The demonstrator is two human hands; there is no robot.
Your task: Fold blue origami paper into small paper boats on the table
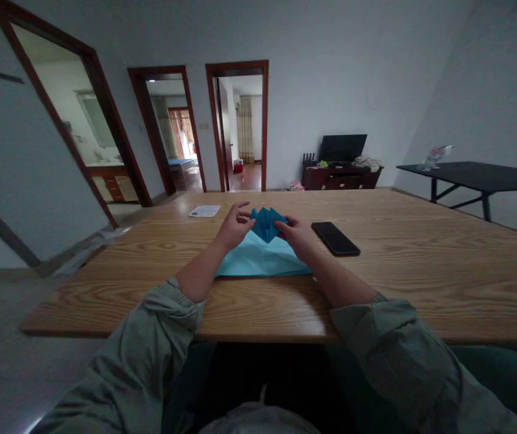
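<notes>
A piece of folded blue origami paper (266,225) is held up between my two hands, with several pointed flaps and creases showing. My left hand (235,226) pinches its left side between thumb and fingers. On the right side, my right hand (295,231) grips it with the thumb in front, its other fingers partly hidden behind. Below the folded piece lies a lighter blue sheet of paper (263,259), flat on the wooden table (150,307).
A black smartphone (335,239) lies right of my right hand. Beyond my left hand is a small white card (205,211) with printing. Farther off stand a black table (479,175) at right and a dark cabinet (342,178) carrying a television (343,148).
</notes>
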